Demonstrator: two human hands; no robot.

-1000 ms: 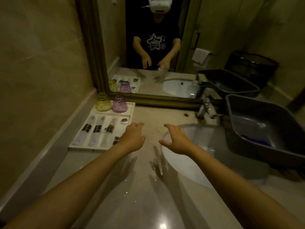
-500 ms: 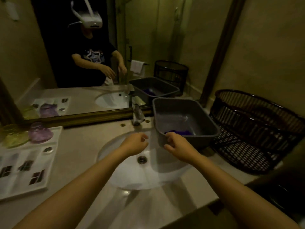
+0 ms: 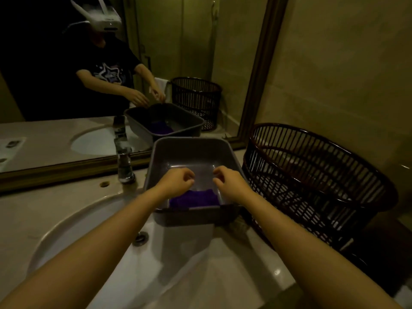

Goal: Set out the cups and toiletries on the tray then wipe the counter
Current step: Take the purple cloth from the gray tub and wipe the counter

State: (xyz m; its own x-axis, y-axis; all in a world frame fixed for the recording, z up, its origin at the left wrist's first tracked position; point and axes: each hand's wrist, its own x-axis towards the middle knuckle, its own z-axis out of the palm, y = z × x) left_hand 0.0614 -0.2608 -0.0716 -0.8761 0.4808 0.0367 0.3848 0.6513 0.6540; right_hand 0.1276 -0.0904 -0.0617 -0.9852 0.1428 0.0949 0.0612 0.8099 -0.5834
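A grey plastic tub (image 3: 191, 150) stands on the counter right of the sink. A purple cloth (image 3: 193, 198) lies on the tub's floor at the near wall. Both my hands reach into the tub above the cloth. My left hand (image 3: 176, 182) has its fingers curled and holds nothing that I can see. My right hand (image 3: 229, 182) is beside it, fingers bent and apart, also with nothing in it. The tray with cups and toiletries is out of view to the left; only its mirror image (image 3: 9, 150) shows.
A white basin (image 3: 89, 237) with a drain (image 3: 140, 237) lies below my forearms. A chrome tap (image 3: 125, 166) stands behind it at the mirror's gold frame. A dark slatted basket (image 3: 312, 181) sits right of the tub against the wall.
The view has swung right, away from the tray. Both hands have moved from over the basin and the tub's near rim into the tub, above the purple cloth.
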